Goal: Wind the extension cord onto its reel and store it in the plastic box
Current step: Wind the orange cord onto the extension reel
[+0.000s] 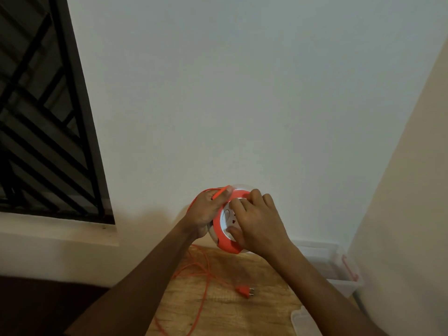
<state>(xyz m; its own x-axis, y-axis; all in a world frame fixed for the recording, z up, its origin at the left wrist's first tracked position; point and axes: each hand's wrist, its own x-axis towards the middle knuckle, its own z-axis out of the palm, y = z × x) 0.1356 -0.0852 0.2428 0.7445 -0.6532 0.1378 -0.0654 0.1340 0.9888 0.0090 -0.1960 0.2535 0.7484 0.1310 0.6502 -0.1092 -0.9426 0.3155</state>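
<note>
I hold an orange and white cord reel [224,241] up in front of the wall, above the wooden table. My left hand [206,212] grips the reel's left side, and a strand of orange cord [217,194] runs under its thumb. My right hand [257,221] lies on the reel's white face with the fingers spread on it. Loose orange cord [206,284] trails over the table, ending in an orange plug [244,291]. The clear plastic box [339,270] with an orange latch stands at the right by the wall.
The wooden table [228,316] carries the loose cord. A clear plastic lid [303,321] lies at its right front edge. A window with dark bars [43,117] fills the left. A cream wall [412,190] closes in on the right.
</note>
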